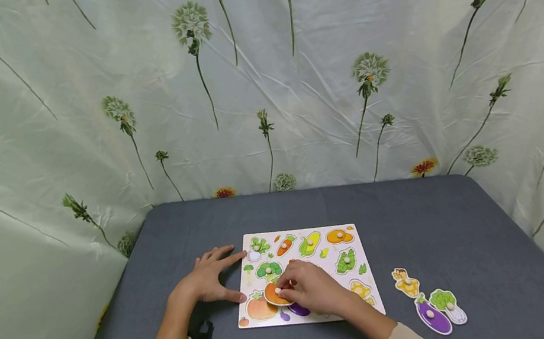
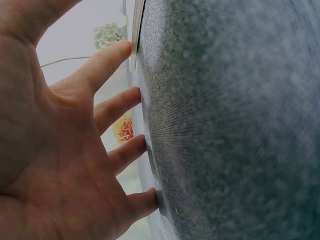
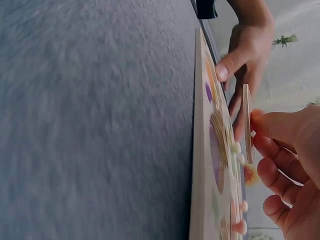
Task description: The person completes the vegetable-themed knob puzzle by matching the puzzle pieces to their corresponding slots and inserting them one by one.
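My right hand [image 1: 313,287] pinches the small knob of an orange pumpkin puzzle piece [image 1: 273,295] between thumb and fingertips. In the right wrist view the piece [image 3: 247,125] shows edge-on, raised off the puzzle board [image 3: 198,150]. It hangs over the lower left of the white vegetable puzzle board [image 1: 323,237], beside the orange printed recess [image 1: 261,309]. Spread out at the board's left edge, my left hand [image 1: 211,280] touches it with thumb and a finger. The left wrist view shows the left hand's [image 2: 60,130] straight fingers. My right hand hides the board's middle.
Right of the board lie three loose knobbed pieces: a yellow one [image 1: 407,283], a purple eggplant [image 1: 433,316] and a green-and-white vegetable [image 1: 448,306]. Several pieces sit in the board, among them broccoli [image 1: 269,269] and corn [image 1: 309,243]. A flowered curtain [image 1: 291,88] stands behind the grey table [image 1: 195,224].
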Demonstrator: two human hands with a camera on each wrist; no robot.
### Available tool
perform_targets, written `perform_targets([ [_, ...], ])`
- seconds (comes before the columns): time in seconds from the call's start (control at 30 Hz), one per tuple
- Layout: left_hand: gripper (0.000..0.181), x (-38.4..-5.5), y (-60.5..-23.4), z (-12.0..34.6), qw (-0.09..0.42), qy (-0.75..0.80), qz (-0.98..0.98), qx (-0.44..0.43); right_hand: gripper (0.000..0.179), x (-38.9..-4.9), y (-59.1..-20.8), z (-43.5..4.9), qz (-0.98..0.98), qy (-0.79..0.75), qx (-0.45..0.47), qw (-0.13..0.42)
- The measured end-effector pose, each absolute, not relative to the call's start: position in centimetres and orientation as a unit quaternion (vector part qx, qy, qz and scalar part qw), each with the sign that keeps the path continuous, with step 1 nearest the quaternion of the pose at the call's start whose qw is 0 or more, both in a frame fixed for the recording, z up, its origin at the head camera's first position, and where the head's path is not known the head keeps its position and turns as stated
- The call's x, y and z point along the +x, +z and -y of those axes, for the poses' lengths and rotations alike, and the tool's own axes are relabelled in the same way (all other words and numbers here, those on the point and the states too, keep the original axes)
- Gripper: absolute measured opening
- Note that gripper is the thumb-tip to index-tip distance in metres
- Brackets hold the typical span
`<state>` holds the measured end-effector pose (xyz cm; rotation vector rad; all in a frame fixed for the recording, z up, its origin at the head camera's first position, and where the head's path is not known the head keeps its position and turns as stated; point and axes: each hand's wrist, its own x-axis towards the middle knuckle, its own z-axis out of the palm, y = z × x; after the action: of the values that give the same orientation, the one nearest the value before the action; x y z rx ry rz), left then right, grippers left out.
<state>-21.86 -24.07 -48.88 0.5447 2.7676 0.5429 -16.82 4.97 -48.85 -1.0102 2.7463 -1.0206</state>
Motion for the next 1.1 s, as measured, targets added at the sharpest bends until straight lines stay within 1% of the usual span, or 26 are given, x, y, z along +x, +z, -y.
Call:
perform_targets([
  [0.27,0.103,-21.6,-48.6,24.0,0.133,0.197,-0.952,0.192,0.009,-16.7,-49.3,-3.4,-0.881,-0.313,-0.352,0.031],
  [0.53,0.104,-21.7,-48.9,24.0,0.13,0.198,-0.951,0.197,0.008,-16.4,-49.3,-2.3,-0.887,-0.299,-0.349,0.05],
  [1.1,0.103,-21.5,-48.7,24.2,0.128,0.2,-0.951,0.198,0.005,-16.7,-49.8,-0.8,-0.886,-0.278,-0.37,0.036],
])
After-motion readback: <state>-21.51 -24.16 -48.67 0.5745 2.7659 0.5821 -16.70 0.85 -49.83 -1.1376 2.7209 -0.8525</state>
